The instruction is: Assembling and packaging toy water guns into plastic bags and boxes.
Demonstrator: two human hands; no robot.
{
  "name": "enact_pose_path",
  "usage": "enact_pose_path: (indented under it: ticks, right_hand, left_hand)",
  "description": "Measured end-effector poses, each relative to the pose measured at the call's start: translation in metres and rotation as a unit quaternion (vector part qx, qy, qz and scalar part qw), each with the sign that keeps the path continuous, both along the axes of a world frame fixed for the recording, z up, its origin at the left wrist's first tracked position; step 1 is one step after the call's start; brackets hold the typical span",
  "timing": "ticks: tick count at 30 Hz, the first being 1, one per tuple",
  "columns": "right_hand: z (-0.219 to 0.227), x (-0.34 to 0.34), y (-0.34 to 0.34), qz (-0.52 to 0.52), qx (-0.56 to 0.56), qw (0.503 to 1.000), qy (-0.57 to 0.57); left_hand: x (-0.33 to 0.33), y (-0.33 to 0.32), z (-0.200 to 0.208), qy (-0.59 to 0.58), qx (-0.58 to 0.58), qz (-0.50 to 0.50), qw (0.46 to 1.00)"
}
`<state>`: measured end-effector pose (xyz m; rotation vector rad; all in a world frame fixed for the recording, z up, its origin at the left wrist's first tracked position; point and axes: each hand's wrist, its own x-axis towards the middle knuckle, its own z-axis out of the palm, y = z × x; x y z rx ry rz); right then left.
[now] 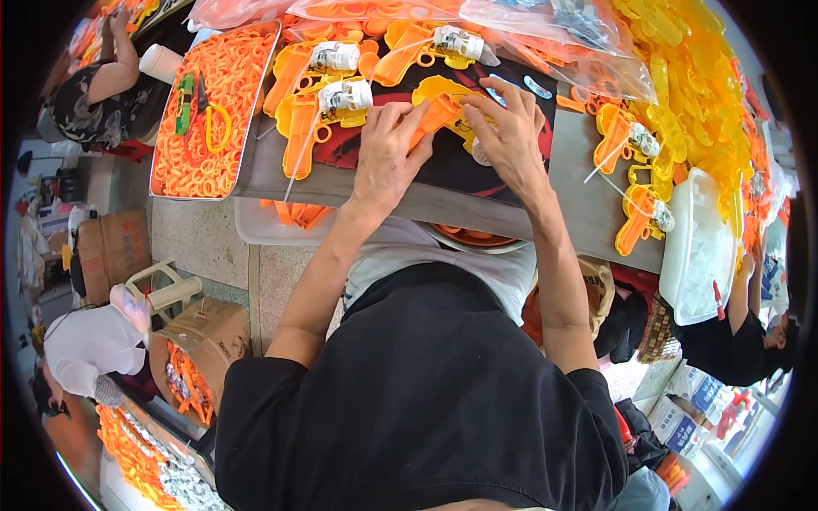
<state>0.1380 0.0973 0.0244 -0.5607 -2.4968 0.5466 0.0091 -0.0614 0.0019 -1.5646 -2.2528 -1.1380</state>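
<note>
My left hand is closed around an orange grip-shaped plastic piece, which lies over a yellow toy gun shell on the dark mat. From the other side my right hand bends its fingers onto that shell and pinches its right part; the exact contact is partly hidden. Beside and beyond my left hand lie several orange-and-yellow toy guns, each with a clear-and-white cylinder at the front. Small blue-white slips rest on the mat past my right hand.
At left stands a tray of orange rings, with scissors and a green tool on top. Yellow shells are heaped at right above a white bin. Plastic bags lie along the back. Other people sit on both sides.
</note>
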Motion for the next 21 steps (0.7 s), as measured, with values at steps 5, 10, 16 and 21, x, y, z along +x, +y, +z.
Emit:
enact_pose_path:
  ticks: [5,10,16,21]
  right_hand:
    - [-0.001,-0.001,0.009,0.014,-0.066,0.996,-0.057]
    - [-0.005,-0.008,0.010,-0.004,-0.045,0.999,-0.002]
    - [-0.005,-0.014,0.026,0.077,-0.168,0.976,-0.112]
    - [-0.010,0.004,0.025,0.008,-0.116,0.989,-0.089]
  left_hand:
    - [-0.005,0.004,-0.002,0.002,0.013,-0.022,1.000]
    - [-0.007,0.002,-0.004,-0.008,0.008,-0.035,0.999]
    - [-0.006,0.001,-0.007,-0.006,0.016,-0.031,0.999]
    - [-0.010,0.001,-0.008,-0.051,0.037,-0.037,0.997]
